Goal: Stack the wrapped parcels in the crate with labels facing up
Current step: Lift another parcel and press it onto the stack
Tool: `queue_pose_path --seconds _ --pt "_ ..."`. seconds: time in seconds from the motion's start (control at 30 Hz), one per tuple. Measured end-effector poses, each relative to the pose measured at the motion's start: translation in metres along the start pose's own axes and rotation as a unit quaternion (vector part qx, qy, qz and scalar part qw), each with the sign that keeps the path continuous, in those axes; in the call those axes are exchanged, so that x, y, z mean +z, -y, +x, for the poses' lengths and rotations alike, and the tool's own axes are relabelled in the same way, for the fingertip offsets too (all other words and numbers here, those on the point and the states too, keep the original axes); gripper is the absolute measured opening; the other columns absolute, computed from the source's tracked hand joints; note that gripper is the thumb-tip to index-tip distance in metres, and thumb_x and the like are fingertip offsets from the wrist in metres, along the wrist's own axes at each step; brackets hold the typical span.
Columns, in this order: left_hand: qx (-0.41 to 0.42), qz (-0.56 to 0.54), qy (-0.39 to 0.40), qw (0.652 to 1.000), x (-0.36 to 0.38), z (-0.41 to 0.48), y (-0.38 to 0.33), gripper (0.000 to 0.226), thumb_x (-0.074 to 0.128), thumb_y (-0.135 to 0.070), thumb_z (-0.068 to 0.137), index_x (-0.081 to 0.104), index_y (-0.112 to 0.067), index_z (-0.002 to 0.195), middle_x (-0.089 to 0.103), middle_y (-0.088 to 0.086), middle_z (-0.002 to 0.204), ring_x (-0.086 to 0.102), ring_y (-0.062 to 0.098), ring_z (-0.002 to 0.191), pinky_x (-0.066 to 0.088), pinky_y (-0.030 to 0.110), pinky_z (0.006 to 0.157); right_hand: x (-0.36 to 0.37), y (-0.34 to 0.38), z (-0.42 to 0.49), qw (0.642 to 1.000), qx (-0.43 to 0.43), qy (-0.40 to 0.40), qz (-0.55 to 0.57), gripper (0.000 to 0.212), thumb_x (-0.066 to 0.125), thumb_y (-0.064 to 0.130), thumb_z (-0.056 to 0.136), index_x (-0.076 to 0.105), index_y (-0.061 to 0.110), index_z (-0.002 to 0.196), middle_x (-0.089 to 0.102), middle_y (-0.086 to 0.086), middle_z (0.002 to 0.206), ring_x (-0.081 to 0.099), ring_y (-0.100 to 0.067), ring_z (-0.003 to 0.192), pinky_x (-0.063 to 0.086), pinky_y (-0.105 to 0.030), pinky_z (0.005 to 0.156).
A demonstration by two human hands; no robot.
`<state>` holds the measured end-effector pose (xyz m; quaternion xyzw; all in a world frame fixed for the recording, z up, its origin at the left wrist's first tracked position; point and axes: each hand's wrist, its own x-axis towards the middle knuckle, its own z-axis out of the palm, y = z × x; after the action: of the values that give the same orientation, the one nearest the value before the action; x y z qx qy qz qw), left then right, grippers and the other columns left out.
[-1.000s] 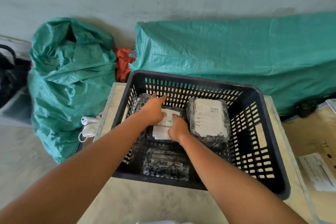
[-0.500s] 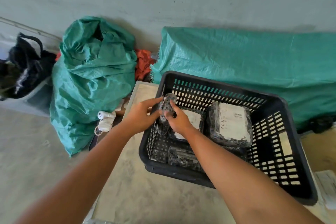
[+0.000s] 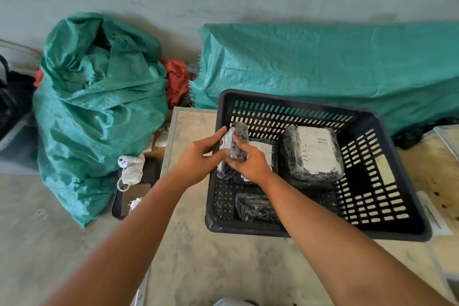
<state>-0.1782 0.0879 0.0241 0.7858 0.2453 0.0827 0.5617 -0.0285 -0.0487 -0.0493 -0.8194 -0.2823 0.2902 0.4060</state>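
Observation:
A black slotted crate [image 3: 387,136] stands on a pale table. Both my hands hold a small dark wrapped parcel [image 3: 239,136] upright on its edge above the crate's left wall; my left hand [image 3: 198,156] grips its left side and my right hand [image 3: 250,161] its lower right. Its white label faces left. Inside the crate a large parcel [image 3: 314,154] lies with its white label up, another labelled parcel [image 3: 267,150] lies partly under my right hand, and a dark parcel [image 3: 255,206] with no label showing lies at the front.
A stuffed green sack [image 3: 99,107] stands on the floor at left, and a green tarp [image 3: 323,64] covers a long bulk behind the crate. White corded devices [image 3: 130,169] lie on the floor beside the table's left edge [image 3: 169,146]. Papers [image 3: 433,216] rest right of the crate.
My hands left the labelled parcel lying in the crate, picked up the small parcel standing at the crate's left wall and raised it. The view shifted left.

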Motion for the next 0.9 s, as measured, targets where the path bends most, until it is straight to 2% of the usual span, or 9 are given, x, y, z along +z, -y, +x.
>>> queue_pose_path --seconds 0.1,0.23,0.3,0.37,0.5,0.63,0.7,0.8,0.9 --pt "0.001 -0.022 0.008 1.000 0.001 0.000 0.000 0.059 0.070 -0.039 0.090 0.049 -0.045 0.144 0.068 -0.027 0.123 0.059 -0.006 0.119 0.050 0.022 0.100 0.000 0.000 0.000 0.999 0.002 -0.022 0.028 0.077 0.083 0.024 0.085 0.046 0.024 0.153 0.063 0.003 0.138 0.059 -0.005 0.121 0.042 -0.007 0.097" --pt "-0.014 -0.035 0.013 0.999 0.001 -0.003 -0.002 0.058 0.068 -0.042 0.091 0.047 -0.048 0.144 0.065 -0.020 0.131 0.056 -0.003 0.126 0.047 0.037 0.108 -0.021 0.002 0.000 0.996 -0.001 -0.053 0.066 0.066 0.074 0.020 0.091 0.048 0.026 0.151 0.057 0.007 0.143 0.062 -0.015 0.121 0.047 0.002 0.077" --pt "-0.022 -0.036 0.006 0.999 0.003 -0.004 -0.005 0.057 0.068 -0.043 0.092 0.047 -0.050 0.144 0.066 -0.021 0.129 0.058 -0.005 0.122 0.049 0.036 0.106 -0.038 0.003 -0.005 0.996 -0.002 -0.061 0.059 0.060 0.068 0.024 0.093 0.049 0.037 0.148 0.056 0.004 0.146 0.073 -0.021 0.094 0.056 -0.012 0.068" --pt "-0.031 -0.034 0.005 0.999 0.003 -0.006 -0.009 0.056 0.068 -0.043 0.093 0.046 -0.051 0.144 0.067 -0.020 0.128 0.060 -0.004 0.120 0.050 0.036 0.105 -0.057 0.003 -0.014 0.998 -0.021 -0.050 0.036 0.058 0.066 0.026 0.093 0.049 0.048 0.144 0.057 0.001 0.147 0.067 -0.015 0.066 0.057 -0.024 0.056" --pt "-0.041 0.010 0.001 0.999 0.004 -0.008 -0.024 0.061 0.068 -0.036 0.094 0.043 -0.046 0.149 0.056 -0.006 0.147 0.050 0.013 0.137 0.041 0.041 0.113 -0.098 0.012 -0.040 0.996 -0.065 -0.029 0.048 0.056 0.066 0.023 0.093 0.054 0.056 0.137 0.058 0.014 0.142 0.072 -0.025 0.093 0.063 -0.037 0.068" --pt "-0.021 0.159 -0.019 0.987 0.004 -0.009 -0.057 0.070 0.071 -0.039 0.091 0.033 -0.060 0.147 -0.004 0.010 0.169 -0.005 0.031 0.154 0.017 0.057 0.121 -0.146 0.034 -0.062 0.993 -0.104 -0.024 0.049 0.053 0.068 0.021 0.093 0.059 0.058 0.131 0.056 0.026 0.135 0.062 0.021 0.084 0.052 -0.008 0.067" --pt "0.029 0.147 -0.009 0.989 0.010 -0.009 -0.079 0.068 0.073 -0.038 0.090 0.038 -0.065 0.142 -0.014 0.006 0.168 -0.020 0.028 0.152 0.008 0.059 0.121 -0.174 0.049 -0.072 0.991 -0.122 -0.011 0.044 0.051 0.068 0.022 0.094 0.061 0.057 0.131 0.060 0.029 0.130 0.059 0.020 0.073 0.046 -0.005 0.066" --pt "0.078 0.055 0.006 0.995 0.020 -0.006 -0.113 0.059 0.080 -0.038 0.083 0.055 -0.064 0.129 -0.012 0.005 0.169 -0.018 0.018 0.152 0.007 0.052 0.122 -0.214 0.075 -0.081 0.987 -0.148 0.025 0.058 0.048 0.068 0.020 0.093 0.065 0.054 0.128 0.069 0.023 0.126 0.069 -0.002 0.098 0.051 -0.022 0.087" --pt "0.104 -0.060 0.046 0.992 0.024 -0.001 -0.137 0.055 0.084 -0.040 0.072 0.068 -0.050 0.123 0.015 0.004 0.167 -0.005 0.005 0.153 0.018 0.044 0.122 -0.245 0.099 -0.089 0.977 -0.183 0.065 0.085 0.048 0.068 0.025 0.087 0.067 0.050 0.128 0.061 0.029 0.135 0.060 -0.002 0.124 0.049 -0.029 0.104"
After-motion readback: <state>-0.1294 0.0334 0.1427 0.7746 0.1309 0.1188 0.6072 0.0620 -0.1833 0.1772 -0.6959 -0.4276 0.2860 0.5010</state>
